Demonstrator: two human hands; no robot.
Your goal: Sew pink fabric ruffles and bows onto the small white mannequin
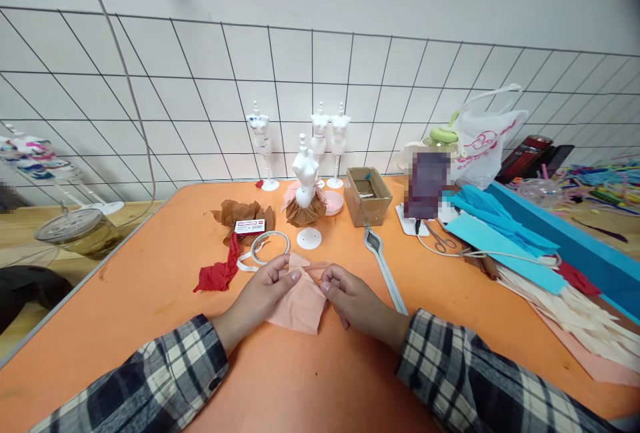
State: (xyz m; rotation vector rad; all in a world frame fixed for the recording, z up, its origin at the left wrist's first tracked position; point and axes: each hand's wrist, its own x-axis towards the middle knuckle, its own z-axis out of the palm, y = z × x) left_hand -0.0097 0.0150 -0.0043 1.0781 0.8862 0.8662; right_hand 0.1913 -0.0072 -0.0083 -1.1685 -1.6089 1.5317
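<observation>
A piece of peach crepe paper (300, 306) is between my hands, low over the orange table. My left hand (263, 296) pinches it near its upper left, thumb on top. With fingers closed, my right hand (353, 296) grips the paper's right edge, where a thin strip shows. Just beyond stands a small white mannequin (305, 170) on a round base, with brown crumpled paper (306, 212) around its lower part and pink paper behind. A roll of tape (271, 236) lies just past my left hand, beside a red paper piece (217, 274).
A small labelled box (250, 226) rests on brown paper. Behind are a cardboard box (369, 196), more mannequins (259, 130) and a pink dish (333, 202). Grey tweezers (385, 266) lie right of centre. Scissors (441, 241), a propped phone (427, 183) and blue paper (505, 246) are farther right.
</observation>
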